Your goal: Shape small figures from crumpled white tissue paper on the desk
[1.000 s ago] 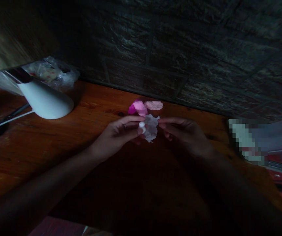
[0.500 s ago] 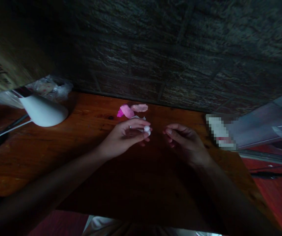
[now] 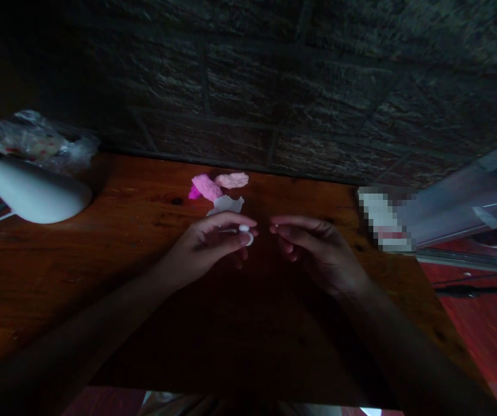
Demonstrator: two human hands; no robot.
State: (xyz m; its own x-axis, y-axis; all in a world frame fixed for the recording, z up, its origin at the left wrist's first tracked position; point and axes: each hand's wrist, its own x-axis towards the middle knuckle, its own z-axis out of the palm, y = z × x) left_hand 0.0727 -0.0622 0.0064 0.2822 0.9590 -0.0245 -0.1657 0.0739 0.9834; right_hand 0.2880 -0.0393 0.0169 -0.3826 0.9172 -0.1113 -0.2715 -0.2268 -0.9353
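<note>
My left hand hovers over the wooden table, its fingers pinched on a small white piece at the fingertips. Just to the right, my right hand has thumb and forefinger pressed together on something tiny and pale that I cannot make out. Beyond the hands, near the wall, lie a white crumpled petal-like scrap, a bright pink one and a pale pink one. The scene is dim.
A white lamp base with a cable stands at the left, and a crinkled plastic bag lies behind it. A dark brick-pattern wall backs the table. Pale flat items rest at the right edge.
One second ago both hands held the white scrap between them; now it lies on the table behind my left hand. The view shifted, and my hands stay close together.
</note>
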